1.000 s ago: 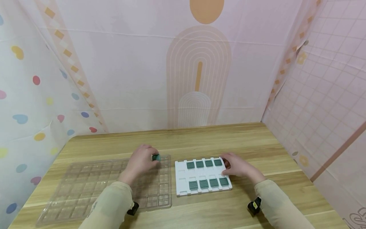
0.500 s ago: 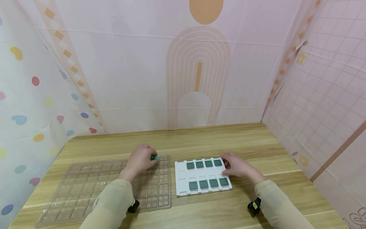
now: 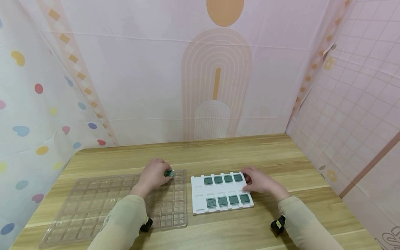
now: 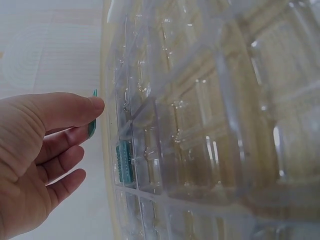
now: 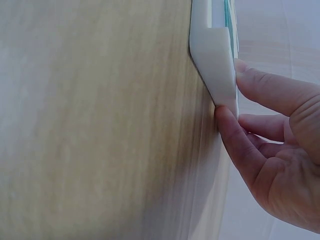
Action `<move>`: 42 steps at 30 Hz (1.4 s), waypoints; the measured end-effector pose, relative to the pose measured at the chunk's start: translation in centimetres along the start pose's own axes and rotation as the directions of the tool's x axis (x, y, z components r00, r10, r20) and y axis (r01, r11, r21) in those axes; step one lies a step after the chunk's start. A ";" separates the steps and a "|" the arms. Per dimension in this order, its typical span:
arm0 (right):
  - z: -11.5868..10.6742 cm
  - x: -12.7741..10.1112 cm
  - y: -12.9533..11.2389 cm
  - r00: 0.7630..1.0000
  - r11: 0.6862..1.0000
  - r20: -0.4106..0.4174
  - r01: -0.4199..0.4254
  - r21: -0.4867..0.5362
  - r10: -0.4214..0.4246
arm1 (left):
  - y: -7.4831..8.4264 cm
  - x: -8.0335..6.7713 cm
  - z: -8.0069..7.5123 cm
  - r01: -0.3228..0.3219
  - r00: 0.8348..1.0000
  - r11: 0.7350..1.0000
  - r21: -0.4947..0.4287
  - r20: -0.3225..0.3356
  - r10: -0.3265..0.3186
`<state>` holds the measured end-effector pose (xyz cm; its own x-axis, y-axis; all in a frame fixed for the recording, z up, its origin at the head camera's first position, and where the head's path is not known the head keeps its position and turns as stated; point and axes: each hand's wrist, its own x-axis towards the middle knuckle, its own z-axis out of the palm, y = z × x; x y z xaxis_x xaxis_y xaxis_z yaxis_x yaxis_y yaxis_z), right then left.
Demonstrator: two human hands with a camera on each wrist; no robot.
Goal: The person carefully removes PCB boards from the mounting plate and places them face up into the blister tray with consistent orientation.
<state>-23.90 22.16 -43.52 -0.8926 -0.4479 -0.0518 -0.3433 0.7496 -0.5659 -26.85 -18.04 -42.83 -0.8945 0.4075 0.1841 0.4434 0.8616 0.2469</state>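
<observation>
1 green board (image 3: 169,173): over far right part of clear tray (image 3: 93,201), contact unclear; pinched between thumb and fingers of left hand (image 3: 153,176), gap only as wide as the board, remaining fingers loosely bent. Handling, by judgement: light, stiff, fragile; best taken by opposite edges. 1 other green board (image 4: 125,162): lying in clear tray. 1 white tray (image 3: 197,200): right end pinched by right hand (image 3: 257,181), thumb on top; bearing 8 green boards (image 3: 222,201), 4 far, 4 near. 1 wooden table (image 3: 218,229): beneath.
</observation>
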 end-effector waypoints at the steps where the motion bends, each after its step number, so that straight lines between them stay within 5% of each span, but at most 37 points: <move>1: 0.0 0.0 0.0 1.000 1.000 -0.001 0.001 -0.003 -0.001 | 0.0 0.0 0.0 0.000 1.000 1.000 -0.001 0.001 0.000; 42: 0.2 0.2 0.3 1.000 1.000 -0.022 0.010 0.003 -0.010 | -0.6 0.3 0.7 0.021 0.999 1.000 -0.004 0.040 -0.021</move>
<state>-24.11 22.19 -43.86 -0.8952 -0.4448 -0.0281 -0.3515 0.7435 -0.5689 -27.43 -18.16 -43.61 -0.9053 0.4008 0.1409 0.4243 0.8689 0.2549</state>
